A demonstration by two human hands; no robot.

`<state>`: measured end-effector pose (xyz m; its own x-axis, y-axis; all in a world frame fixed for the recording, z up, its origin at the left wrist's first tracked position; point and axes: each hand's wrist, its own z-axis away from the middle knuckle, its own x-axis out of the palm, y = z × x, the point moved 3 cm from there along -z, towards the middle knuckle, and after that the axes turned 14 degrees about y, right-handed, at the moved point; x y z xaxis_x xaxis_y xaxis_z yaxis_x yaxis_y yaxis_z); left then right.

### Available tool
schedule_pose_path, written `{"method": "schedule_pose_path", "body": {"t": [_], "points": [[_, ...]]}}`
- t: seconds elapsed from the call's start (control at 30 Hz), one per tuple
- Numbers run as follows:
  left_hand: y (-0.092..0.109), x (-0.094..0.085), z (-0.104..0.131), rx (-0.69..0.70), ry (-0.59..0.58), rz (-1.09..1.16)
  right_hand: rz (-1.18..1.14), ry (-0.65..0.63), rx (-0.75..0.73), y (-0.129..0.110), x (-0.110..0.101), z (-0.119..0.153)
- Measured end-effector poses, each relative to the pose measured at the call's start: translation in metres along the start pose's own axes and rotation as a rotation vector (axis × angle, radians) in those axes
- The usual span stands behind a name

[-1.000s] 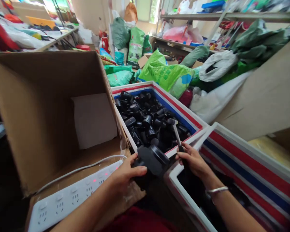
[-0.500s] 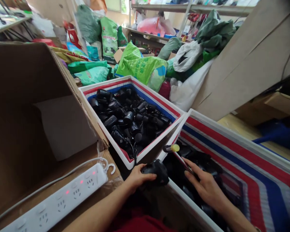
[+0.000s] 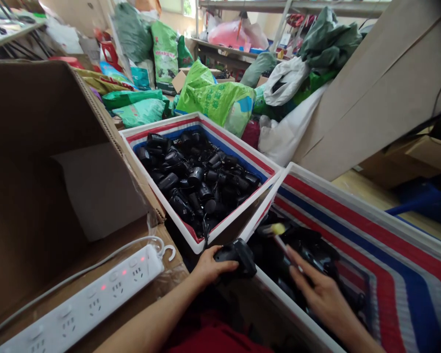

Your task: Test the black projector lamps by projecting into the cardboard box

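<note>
My left hand is closed on a black plastic device, thumb along its near side; the exact kind is unclear. A thin black cord runs beside that hand, over the rim of the white bin. In my right hand is a small hammer with a yellow face, gripped by its handle and smeared by motion. The hammer head is over the right bin, apart from the device. Black devices with rounded housings and cords fill the first bin. Darker, partly hidden pieces lie in the right one.
An open cardboard box stands at the left. Before it lies a white power strip with red lights and a cable. Green bags and white sacks crowd behind the bins. A large slanted panel leans at the right.
My right hand has moved the hammer right and slightly down, away from the device. My left hand keeps its hold with hardly any movement.
</note>
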<state>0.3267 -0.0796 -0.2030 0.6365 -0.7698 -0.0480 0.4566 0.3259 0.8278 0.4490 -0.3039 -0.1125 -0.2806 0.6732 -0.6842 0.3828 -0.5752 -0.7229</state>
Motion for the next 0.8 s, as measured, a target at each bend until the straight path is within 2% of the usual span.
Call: {"method": "schedule_pose_path", "body": {"t": [0.1, 0.13, 0.17, 0.2, 0.3, 0.37, 0.4, 0.47, 0.53, 0.6, 0.7, 0.8], "points": [[0.001, 0.000, 0.000, 0.000, 0.017, -0.004, 0.000, 0.300, -0.033, -0.020, -0.023, 0.000], [0.001, 0.000, 0.000, -0.003, 0.019, -0.002, 0.012, 0.367, -0.040, -0.022, -0.024, 0.002], [0.001, 0.000, 0.000, -0.006, 0.020, 0.003, 0.019, 0.380, -0.049, -0.020, -0.021, 0.005], [0.000, 0.000, 0.000, -0.011, 0.020, 0.008, 0.020, 0.337, -0.053, -0.014, -0.014, 0.009], [-0.002, 0.000, 0.000, -0.036, 0.036, 0.035, 0.016, -0.023, 0.001, 0.019, 0.019, 0.021], [-0.003, -0.001, 0.000, -0.059, 0.045, 0.069, 0.064, -0.167, 0.069, 0.040, 0.031, 0.024], [-0.003, 0.000, -0.001, -0.072, 0.044, 0.094, 0.093, -0.162, 0.090, 0.047, 0.031, 0.023], [-0.003, 0.000, 0.000, -0.110, 0.033, 0.161, 0.121, -0.070, 0.101, 0.049, 0.026, 0.016], [-0.001, 0.000, 0.001, -0.177, -0.001, 0.248, 0.088, 0.009, 0.142, 0.043, 0.019, 0.007], [0.003, -0.002, 0.004, -0.269, -0.073, 0.353, -0.012, 0.064, 0.247, 0.034, 0.017, -0.001], [0.017, -0.010, 0.011, -0.380, -0.221, 0.526, -0.203, 0.123, 0.385, 0.022, 0.023, -0.009], [0.033, -0.024, 0.018, -0.412, -0.309, 0.672, -0.329, 0.115, 0.432, 0.011, 0.039, -0.014]]}}
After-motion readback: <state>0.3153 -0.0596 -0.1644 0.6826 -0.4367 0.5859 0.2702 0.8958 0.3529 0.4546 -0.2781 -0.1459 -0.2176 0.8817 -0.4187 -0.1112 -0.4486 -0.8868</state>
